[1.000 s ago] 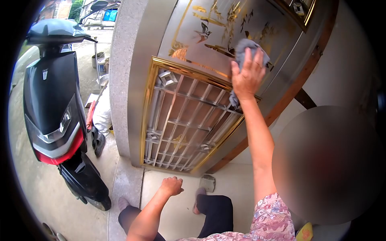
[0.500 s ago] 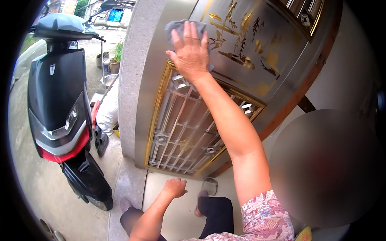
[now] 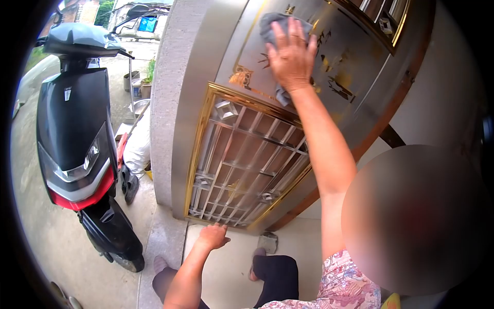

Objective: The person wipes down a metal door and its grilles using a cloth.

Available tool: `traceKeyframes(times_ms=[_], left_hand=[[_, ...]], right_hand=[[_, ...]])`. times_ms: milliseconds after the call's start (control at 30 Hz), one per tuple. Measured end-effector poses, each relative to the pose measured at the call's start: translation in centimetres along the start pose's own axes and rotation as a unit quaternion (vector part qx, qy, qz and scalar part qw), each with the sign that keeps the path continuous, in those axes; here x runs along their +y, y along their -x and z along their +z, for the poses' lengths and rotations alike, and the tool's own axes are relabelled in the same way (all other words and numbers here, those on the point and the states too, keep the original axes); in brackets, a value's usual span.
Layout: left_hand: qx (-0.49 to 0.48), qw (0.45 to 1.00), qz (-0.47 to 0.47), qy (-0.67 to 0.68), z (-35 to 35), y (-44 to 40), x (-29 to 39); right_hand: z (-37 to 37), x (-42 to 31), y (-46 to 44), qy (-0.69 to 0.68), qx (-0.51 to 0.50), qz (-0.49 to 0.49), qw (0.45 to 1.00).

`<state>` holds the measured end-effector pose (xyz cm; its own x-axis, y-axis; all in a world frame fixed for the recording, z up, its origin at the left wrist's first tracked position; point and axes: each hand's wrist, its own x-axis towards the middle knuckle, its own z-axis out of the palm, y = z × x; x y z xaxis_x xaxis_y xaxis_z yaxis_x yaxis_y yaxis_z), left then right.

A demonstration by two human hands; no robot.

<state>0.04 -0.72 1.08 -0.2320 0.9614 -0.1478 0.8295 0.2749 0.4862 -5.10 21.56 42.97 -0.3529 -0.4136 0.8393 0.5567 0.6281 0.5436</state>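
Observation:
My right hand lies with spread fingers on a grey cloth, holding it pressed against the upper panel of a metal door. Part of the cloth shows below the palm, near the wrist. Gold and dark engraved figures decorate this panel around the hand. Below it, a gold-framed grille with silver bars and diamond-shaped ornaments fills the door's lower part. My left hand hangs low in front of the door's bottom edge, thumb apart from loosely bent fingers, with nothing visible in it.
A dark scooter stands at the left, outside the grey wall edge. Dark shoes and a white sack sit between them. A small greyish block lies near my foot. A blurred round area covers the right side.
My right hand has slid the cloth rightward and slightly up across the door panel, uncovering a gold corner pattern. My left hand has shifted slightly left, its fingers a little straighter.

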Motion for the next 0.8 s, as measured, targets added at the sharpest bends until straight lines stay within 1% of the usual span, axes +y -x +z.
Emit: traceKeyframes(times_ms=[67,233,300,433,467,567,700,800], left_hand=[[-0.003,1.0,0.002,-0.006,0.0,0.0,0.1],[-0.015,1.0,0.0,-0.02,0.3,0.0,0.2],[-0.015,1.0,0.003,-0.025,0.6,0.0,0.1],[-0.021,0.999,0.012,-0.032,1.6,-0.5,0.2],[-0.023,0.999,0.014,-0.032,1.9,-0.6,0.3],[-0.03,0.999,0.026,-0.033,2.4,-0.8,0.8],[-0.032,0.999,0.032,-0.023,2.1,-0.8,1.3],[-0.037,0.999,0.021,-0.028,2.3,-1.3,1.3]], right_hand=[[-0.5,3.6,1.1,0.0,0.028,0.036,0.999],[-3.4,11.0,6.0,0.04,0.03,0.165,0.985],[-4.2,14.0,8.7,0.084,0.032,0.209,0.974],[-5.3,16.6,10.7,0.13,0.033,0.275,0.952],[-5.4,16.5,10.5,0.14,0.021,0.285,0.948],[-4.5,16.0,8.6,0.136,0.041,0.335,0.932],[-3.0,15.6,3.6,0.106,0.058,0.293,0.949],[-1.6,12.9,-0.5,0.087,0.061,0.241,0.965]])
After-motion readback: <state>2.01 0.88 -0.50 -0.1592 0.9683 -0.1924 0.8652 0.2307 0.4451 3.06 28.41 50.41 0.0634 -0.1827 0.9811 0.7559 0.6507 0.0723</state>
